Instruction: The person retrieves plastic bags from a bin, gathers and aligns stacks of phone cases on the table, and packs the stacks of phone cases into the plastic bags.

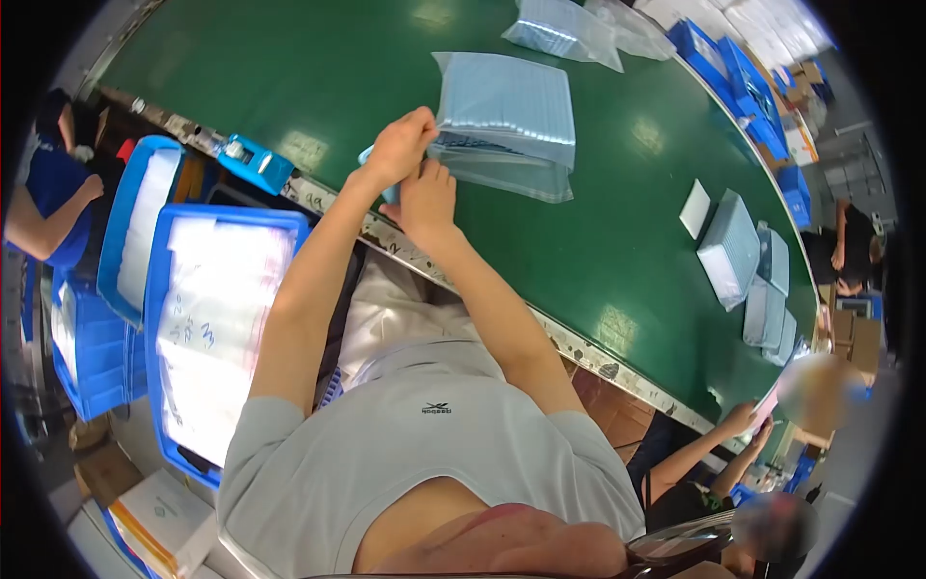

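Observation:
A clear plastic bag [506,116] holding a stack of light blue pieces lies on the green table, its loose flap toward me. My left hand [397,150] is closed at the bag's left edge, fingers bunched together. Just below it, my right hand [430,203] is also closed, with its fingertips curled close to the left hand and the bag's corner. Bits of a light blue object [392,192] show beside both hands. My hands cover most of it, and I cannot make out its kind.
Another bagged blue stack [555,29] lies at the far edge. Several wrapped blue stacks [730,246] and a white card [694,208] lie to the right. A blue tape dispenser [255,164] and a blue bin [159,328] are left. Co-workers [68,207] stand at both sides.

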Tool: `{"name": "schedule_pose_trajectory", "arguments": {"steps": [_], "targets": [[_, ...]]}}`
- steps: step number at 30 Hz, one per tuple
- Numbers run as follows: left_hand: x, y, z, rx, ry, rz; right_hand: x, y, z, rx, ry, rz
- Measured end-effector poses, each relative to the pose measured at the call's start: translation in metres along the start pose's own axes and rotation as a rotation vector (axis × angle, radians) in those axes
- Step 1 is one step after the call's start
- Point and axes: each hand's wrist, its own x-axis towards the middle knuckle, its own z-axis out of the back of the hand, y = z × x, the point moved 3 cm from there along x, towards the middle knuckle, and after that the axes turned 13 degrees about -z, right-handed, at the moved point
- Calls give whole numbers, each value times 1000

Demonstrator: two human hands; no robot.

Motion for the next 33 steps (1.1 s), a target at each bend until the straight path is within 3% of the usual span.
{"name": "schedule_pose_trajectory", "arguments": {"steps": [4, 6, 8, 10, 12, 14, 16, 18, 20, 23, 26, 31, 33], "targets": [[3, -2, 2, -85, 104, 77, -6, -28, 20, 184, 162, -105], [8, -7, 0, 30, 57, -58, -18, -56, 56, 95, -18, 154], [13, -20, -3, 96, 61, -65, -21, -79, 99, -89, -83, 118], [15, -24, -10, 209, -59, -207, -18, -100, 122, -127, -284, 152], [16, -20, -17, 219, -70, -229, -7, -122, 113, -84, -359, 125], [18, -19, -21, 28, 4, -137, 7, -135, 102, -22, -478, 208], [19, -24, -20, 14, -10, -166, 21, -143, 80, -5, -391, 212], [21, -26, -19, 4, -32, -193, 31, -142, 73, 78, -561, 109], [18, -29, -21, 39, -80, -247, 35, -140, 62, 82, -574, 57], [13, -36, -25, 67, -135, -329, 27, -132, 55, 79, -752, -185], [8, -37, -29, 62, -129, -315, 25, -136, 44, 298, -731, -391], [3, -33, -36, -57, -60, -183, 32, -150, 36, 696, -767, -540], [1, -34, -39, -75, -42, -127, 35, -157, 30, 739, -554, -718]]}}
